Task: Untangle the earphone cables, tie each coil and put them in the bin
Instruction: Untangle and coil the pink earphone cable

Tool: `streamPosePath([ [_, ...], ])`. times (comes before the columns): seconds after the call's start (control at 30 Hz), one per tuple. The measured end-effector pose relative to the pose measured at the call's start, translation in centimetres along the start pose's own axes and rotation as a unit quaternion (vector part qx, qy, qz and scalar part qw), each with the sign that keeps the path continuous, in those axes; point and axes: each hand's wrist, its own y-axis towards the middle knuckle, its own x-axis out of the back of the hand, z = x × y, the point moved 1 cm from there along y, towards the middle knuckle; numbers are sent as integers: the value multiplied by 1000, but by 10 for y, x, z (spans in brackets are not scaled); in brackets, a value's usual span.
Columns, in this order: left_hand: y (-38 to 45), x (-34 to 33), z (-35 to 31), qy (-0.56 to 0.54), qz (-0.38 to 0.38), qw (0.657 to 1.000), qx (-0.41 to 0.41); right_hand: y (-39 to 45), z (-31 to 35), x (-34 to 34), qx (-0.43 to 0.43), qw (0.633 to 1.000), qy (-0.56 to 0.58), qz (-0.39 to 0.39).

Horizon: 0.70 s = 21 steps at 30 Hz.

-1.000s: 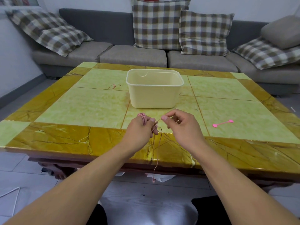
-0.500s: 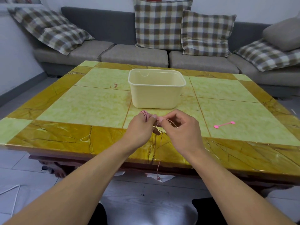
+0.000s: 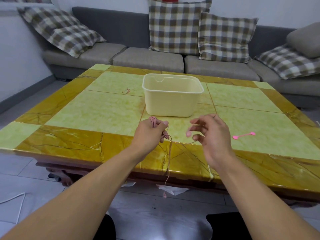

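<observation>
My left hand (image 3: 149,134) grips a pink earphone cable coil (image 3: 153,121) wound around its fingers, above the near part of the table (image 3: 97,108). A loose strand of the cable (image 3: 168,163) hangs down past the table edge, with an earbud at its end near the floor. Another strand runs rightward to my right hand (image 3: 210,134), which pinches it with fingers partly spread. The cream plastic bin (image 3: 172,103) stands just beyond both hands; I see nothing inside it. A pink cable tie (image 3: 244,135) lies on the table to the right.
A grey sofa (image 3: 149,59) with checked cushions runs behind the table. White paper lies on the floor under the table's front edge. A white cord (image 3: 16,203) lies on the floor at the left.
My right hand has moved to the right, away from my left hand, drawing out a strand of cable. The hanging end has swung slightly.
</observation>
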Motion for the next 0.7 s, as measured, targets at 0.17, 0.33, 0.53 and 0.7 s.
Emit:
streamPosePath([
  [0.17,-1,10,-8,97,42,993,-44,7,-2,17,-142,951,-235,145],
  [0.33,-2,6,-10,106,82,989,-68,0,-19,10,-154,863,-367,310],
  [0.53,-2,5,-13,110,75,987,-87,-11,-19,0,-150,879,-267,366],
  [0.7,-1,12,-12,193,99,974,-64,0,-7,13,-143,905,-259,306],
])
